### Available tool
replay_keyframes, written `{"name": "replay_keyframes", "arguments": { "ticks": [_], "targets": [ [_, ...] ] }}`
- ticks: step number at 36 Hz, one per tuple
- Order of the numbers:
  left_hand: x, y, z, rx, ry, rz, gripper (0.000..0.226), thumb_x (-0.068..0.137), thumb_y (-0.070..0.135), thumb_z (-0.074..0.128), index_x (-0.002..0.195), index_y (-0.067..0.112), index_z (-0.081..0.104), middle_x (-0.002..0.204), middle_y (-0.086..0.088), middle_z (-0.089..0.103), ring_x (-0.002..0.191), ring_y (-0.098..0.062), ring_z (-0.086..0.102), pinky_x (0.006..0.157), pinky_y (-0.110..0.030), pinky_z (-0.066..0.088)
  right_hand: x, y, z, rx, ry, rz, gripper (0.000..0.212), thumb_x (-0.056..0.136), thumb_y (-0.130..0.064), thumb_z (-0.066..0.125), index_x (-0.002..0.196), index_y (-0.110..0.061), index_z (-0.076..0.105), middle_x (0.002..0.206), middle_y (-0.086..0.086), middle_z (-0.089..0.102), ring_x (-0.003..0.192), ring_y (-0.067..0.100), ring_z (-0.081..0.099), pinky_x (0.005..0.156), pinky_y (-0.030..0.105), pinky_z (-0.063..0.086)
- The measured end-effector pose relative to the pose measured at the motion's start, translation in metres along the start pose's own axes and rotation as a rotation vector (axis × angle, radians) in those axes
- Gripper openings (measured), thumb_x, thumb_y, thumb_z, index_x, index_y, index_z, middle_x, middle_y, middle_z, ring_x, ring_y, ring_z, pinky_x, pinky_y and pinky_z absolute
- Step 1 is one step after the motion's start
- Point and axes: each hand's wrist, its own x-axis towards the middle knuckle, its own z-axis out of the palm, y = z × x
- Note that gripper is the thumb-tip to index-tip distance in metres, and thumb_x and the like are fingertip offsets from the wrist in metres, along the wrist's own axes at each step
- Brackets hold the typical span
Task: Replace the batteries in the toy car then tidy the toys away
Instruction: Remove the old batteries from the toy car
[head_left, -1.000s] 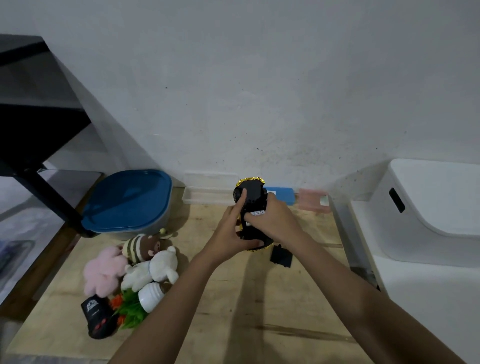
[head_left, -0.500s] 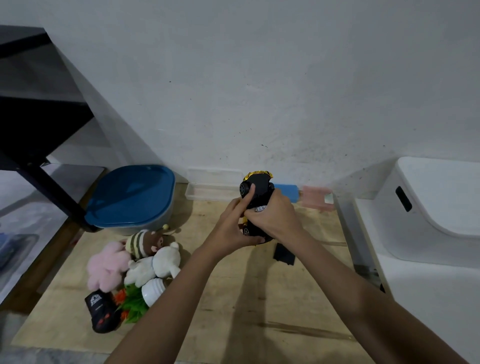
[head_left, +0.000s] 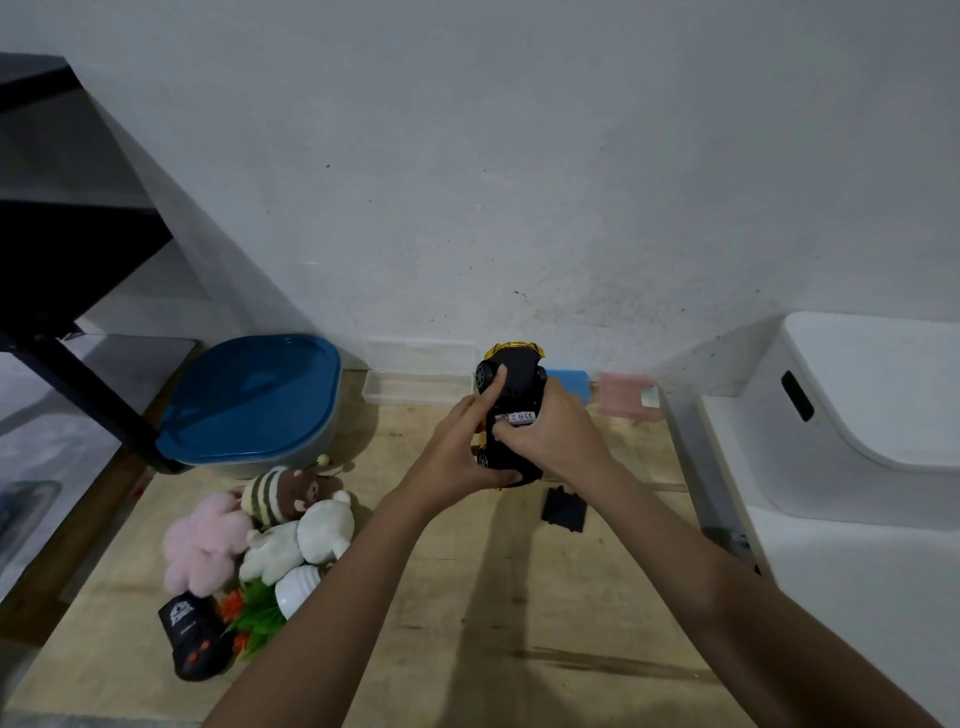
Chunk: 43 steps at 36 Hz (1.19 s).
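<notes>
Head view: both hands hold the toy car (head_left: 517, 387) upside down above the bench (head_left: 467, 623), its black underside facing the camera and its yellow end toward the wall. The left hand (head_left: 457, 452) has its grip clamped on the car's left flank, thumb under the near end, index finger laid straight along the underside up to a far wheel. The right hand (head_left: 553, 439) has its grip clamped round the car's right flank, a fingertip touching a white battery (head_left: 521, 417) that lies across the open compartment. Just near-right of the car, a black battery cover (head_left: 563, 510) lies on the bench. Beyond the car a clear tray (head_left: 415, 389), a blue block (head_left: 570, 382) and a pink piece (head_left: 626, 401) line the wall. Left of the car stands a blue-lidded tub (head_left: 254, 400); nearer-left lies a heap of plush toys (head_left: 260, 530) with a black remote (head_left: 193, 636) at its near edge. Well right of the car stands a white bin (head_left: 857, 415).
</notes>
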Motion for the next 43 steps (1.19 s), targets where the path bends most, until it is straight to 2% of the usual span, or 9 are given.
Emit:
{"name": "replay_keyframes", "arguments": {
  "ticks": [5, 8, 14, 22, 34, 37, 43],
  "targets": [
    [-0.001, 0.0, -0.001, -0.001, 0.009, 0.013, 0.114, 0.067, 0.013, 0.084, 0.147, 0.046, 0.01, 0.125, 0.009, 0.048, 0.107, 0.01, 0.046, 0.083, -0.007, 0.044, 0.001, -0.001, 0.001, -0.006, -0.004, -0.009, 0.046, 0.066, -0.045, 0.064, 0.098, -0.017, 0.044, 0.086, -0.001, 0.057, 0.077, 0.015, 0.059, 0.062, 0.034, 0.054],
    [-0.002, 0.002, -0.001, -0.011, 0.014, 0.02, 0.113, 0.067, 0.01, 0.084, 0.146, 0.045, 0.012, 0.128, 0.012, 0.047, 0.107, 0.013, 0.047, 0.079, -0.005, 0.044, 0.001, -0.003, 0.002, -0.008, 0.003, -0.015, 0.048, 0.067, -0.044, 0.065, 0.1, -0.017, 0.045, 0.087, -0.001, 0.057, 0.078, 0.015, 0.059, 0.062, 0.033, 0.055],
    [-0.003, 0.002, -0.003, -0.026, 0.004, 0.007, 0.113, 0.065, 0.009, 0.085, 0.147, 0.045, 0.015, 0.133, 0.016, 0.045, 0.112, 0.007, 0.049, 0.08, -0.008, 0.046, 0.0, -0.007, 0.004, -0.015, 0.018, 0.027, 0.051, 0.066, -0.046, 0.065, 0.099, -0.014, 0.044, 0.084, -0.001, 0.057, 0.072, 0.013, 0.058, 0.057, 0.031, 0.054],
    [-0.004, 0.004, -0.001, -0.046, -0.015, -0.008, 0.115, 0.065, 0.013, 0.087, 0.145, 0.048, 0.012, 0.137, 0.014, 0.047, 0.119, 0.012, 0.045, 0.083, -0.002, 0.041, -0.002, -0.011, 0.004, -0.051, 0.048, 0.026, 0.053, 0.066, -0.049, 0.063, 0.095, -0.01, 0.043, 0.078, 0.0, 0.055, 0.068, 0.017, 0.059, 0.056, 0.035, 0.055],
    [-0.005, 0.007, 0.004, -0.102, -0.012, -0.026, 0.117, 0.063, 0.01, 0.087, 0.141, 0.054, 0.013, 0.129, 0.018, 0.053, 0.114, 0.011, 0.05, 0.083, -0.005, 0.044, -0.004, -0.011, 0.002, -0.079, 0.055, 0.004, 0.056, 0.063, -0.055, 0.058, 0.095, -0.011, 0.047, 0.078, -0.001, 0.054, 0.066, 0.014, 0.058, 0.049, 0.028, 0.05],
    [-0.004, 0.008, 0.003, -0.109, -0.012, -0.02, 0.117, 0.062, 0.01, 0.088, 0.142, 0.053, 0.014, 0.128, 0.017, 0.054, 0.111, 0.01, 0.052, 0.084, -0.006, 0.045, -0.004, -0.012, 0.001, -0.085, 0.047, -0.003, 0.062, 0.057, -0.061, 0.051, 0.097, -0.013, 0.05, 0.081, -0.001, 0.055, 0.068, 0.015, 0.06, 0.053, 0.032, 0.055],
    [-0.005, 0.006, 0.0, -0.101, -0.013, -0.011, 0.118, 0.062, 0.011, 0.087, 0.141, 0.056, 0.012, 0.127, 0.014, 0.057, 0.103, 0.004, 0.058, 0.083, -0.012, 0.049, -0.008, -0.013, -0.005, -0.073, 0.015, -0.003, 0.051, 0.068, -0.045, 0.063, 0.098, -0.009, 0.044, 0.084, 0.003, 0.055, 0.072, 0.018, 0.059, 0.054, 0.03, 0.05]
  ]
}}
